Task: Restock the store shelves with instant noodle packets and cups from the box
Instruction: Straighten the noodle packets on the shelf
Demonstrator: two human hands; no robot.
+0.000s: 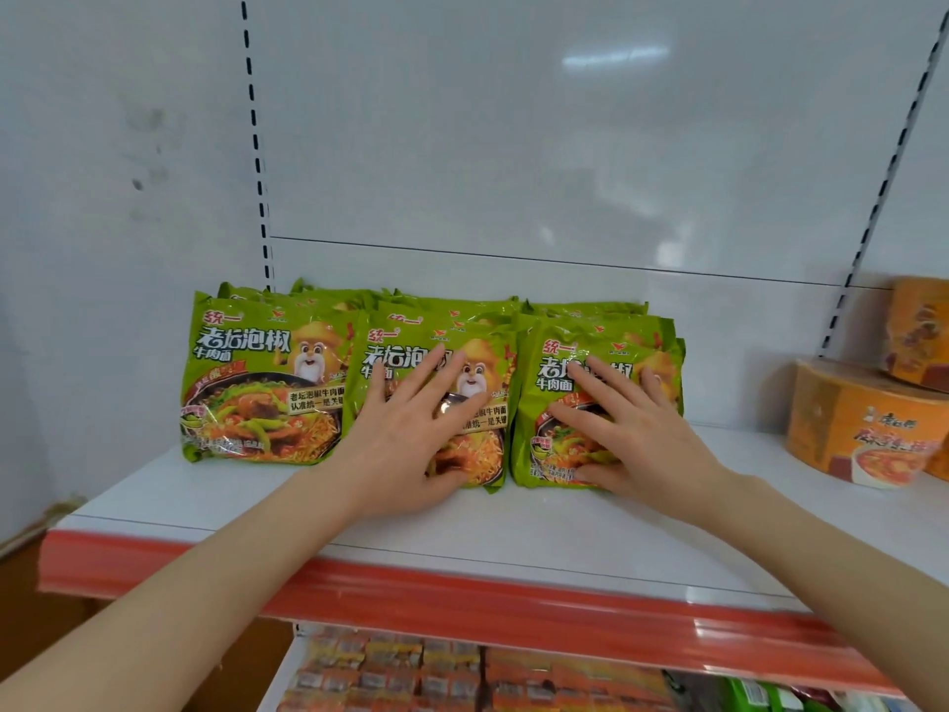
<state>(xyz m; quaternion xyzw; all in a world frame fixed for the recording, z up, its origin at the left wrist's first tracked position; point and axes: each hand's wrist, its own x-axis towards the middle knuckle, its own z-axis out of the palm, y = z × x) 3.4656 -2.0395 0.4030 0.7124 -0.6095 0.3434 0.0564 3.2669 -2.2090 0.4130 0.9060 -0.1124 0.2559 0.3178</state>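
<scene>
Left hand (411,429), fingers spread flat, presses the middle green noodle packet (480,449); right hand (631,429), equally flat, presses the right packet (557,372). A third packet (257,393) stands left of both hands; seemingly two orange noodle bowls (862,429) to their right.

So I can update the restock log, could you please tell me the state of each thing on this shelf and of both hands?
Left hand: flat, pressing middle green packet.
Right hand: flat, pressing right green packet.
Left green packet: standing, untouched.
Orange cups: stacked, untouched.
</scene>
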